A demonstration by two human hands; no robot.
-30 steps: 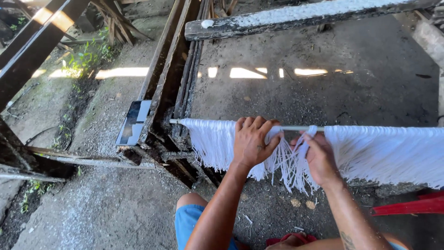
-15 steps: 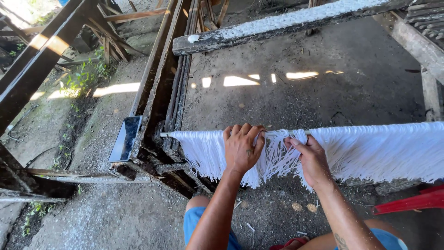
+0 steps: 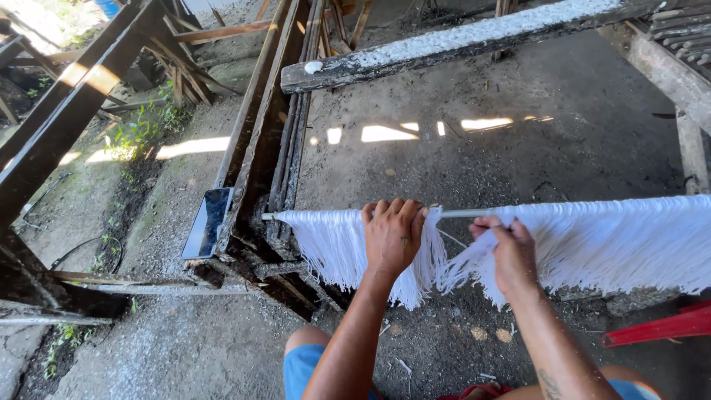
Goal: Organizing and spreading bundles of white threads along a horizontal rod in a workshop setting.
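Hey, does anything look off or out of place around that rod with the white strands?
A dark phone leans tilted against the wooden frame, oddly perched. Small scraps litter the floor under the strands. Nothing else stands out.

2 bare forearms without sleeves; the left hand and right hand wear nothing. Blue shorts cover the thighs; a dark tattoo marks the right forearm.

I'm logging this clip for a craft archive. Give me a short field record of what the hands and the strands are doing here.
Setting: concrete floor, dark wooden frame
Rod: thin horizontal rod hung with white strands
Left hand: grip closed over rod and strands
Right hand: pinching strands just below the rod
Gap: strands parted between the hands, bare rod showing
Nearby: phone leaning on frame; red object at lower right
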